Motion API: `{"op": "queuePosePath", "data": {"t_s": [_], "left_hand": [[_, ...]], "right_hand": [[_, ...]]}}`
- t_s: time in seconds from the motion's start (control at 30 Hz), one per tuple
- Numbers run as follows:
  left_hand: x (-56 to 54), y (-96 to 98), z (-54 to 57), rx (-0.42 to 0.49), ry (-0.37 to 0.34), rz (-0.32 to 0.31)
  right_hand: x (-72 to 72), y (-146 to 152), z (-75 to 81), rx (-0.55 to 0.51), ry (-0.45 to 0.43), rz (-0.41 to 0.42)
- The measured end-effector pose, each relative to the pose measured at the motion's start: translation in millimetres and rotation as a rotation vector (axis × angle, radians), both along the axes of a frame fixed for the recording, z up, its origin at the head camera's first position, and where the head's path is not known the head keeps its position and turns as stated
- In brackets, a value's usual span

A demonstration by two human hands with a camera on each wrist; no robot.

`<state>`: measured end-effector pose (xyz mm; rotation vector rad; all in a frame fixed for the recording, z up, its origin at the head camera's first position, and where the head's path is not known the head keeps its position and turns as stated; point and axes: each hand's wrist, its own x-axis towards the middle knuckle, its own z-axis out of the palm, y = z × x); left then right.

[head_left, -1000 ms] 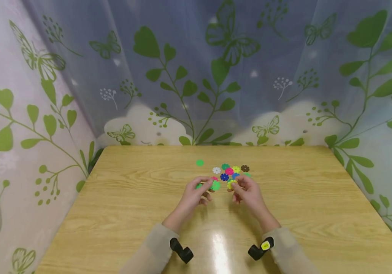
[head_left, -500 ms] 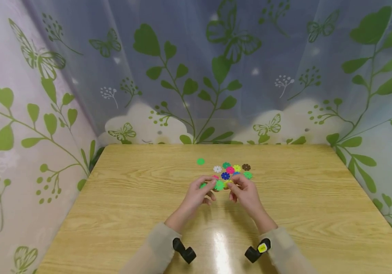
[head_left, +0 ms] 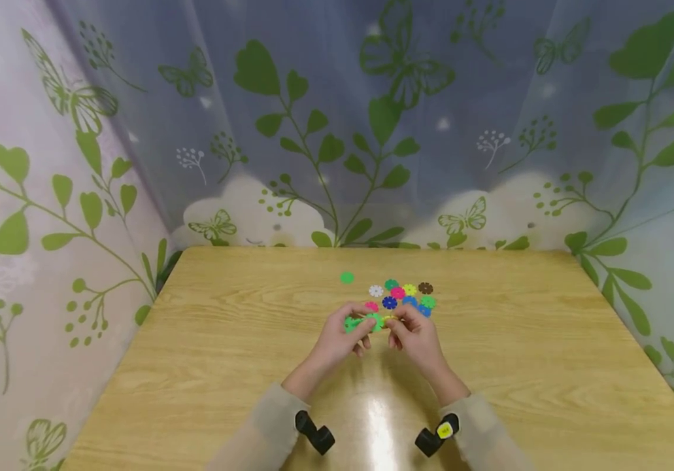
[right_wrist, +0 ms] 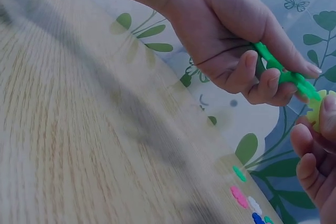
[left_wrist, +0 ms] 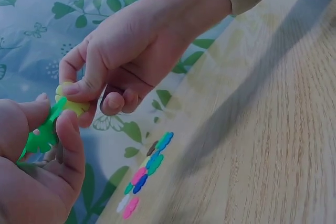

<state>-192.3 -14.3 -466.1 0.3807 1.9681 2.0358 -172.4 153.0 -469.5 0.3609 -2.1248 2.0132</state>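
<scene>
In the head view my left hand [head_left: 335,335] and right hand [head_left: 421,332] meet just above the table. Between its thumb and fingers the left hand grips a piece of joined bright green notched discs [right_wrist: 286,76]. My right hand pinches a yellow notched disc [left_wrist: 79,108] by thumb and forefinger. In both wrist views the yellow disc meets the end of the green piece, its plane across the green edge. How deep the notches interlock cannot be made out. Fingers hide part of both pieces.
Beyond the hands several loose flower-shaped discs lie flat, among them a white disc [head_left: 376,290], a dark blue disc [head_left: 389,303] and a brown disc [head_left: 425,288]. One green disc [head_left: 346,277] lies apart to the left. A patterned curtain [head_left: 337,131] hangs behind the wooden table [head_left: 242,294].
My right hand has moved left, bringing the yellow disc against the green piece. The yellow disc has turned from face-on to nearly edge-on. Blue discs by the right hand have come into view.
</scene>
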Motion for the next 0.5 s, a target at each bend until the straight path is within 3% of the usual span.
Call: {"op": "queuePosePath", "data": {"t_s": [0.17,0.5], "left_hand": [[8.5,-0.3,19.8,-0.028,0.025,-0.005],[9.8,-1.8,20.4,-0.058,0.03,0.01]], "right_hand": [[1.9,-1,5.9,0.033,0.039,0.031],[3.5,4,8.7,0.068,-0.024,0.064]]}}
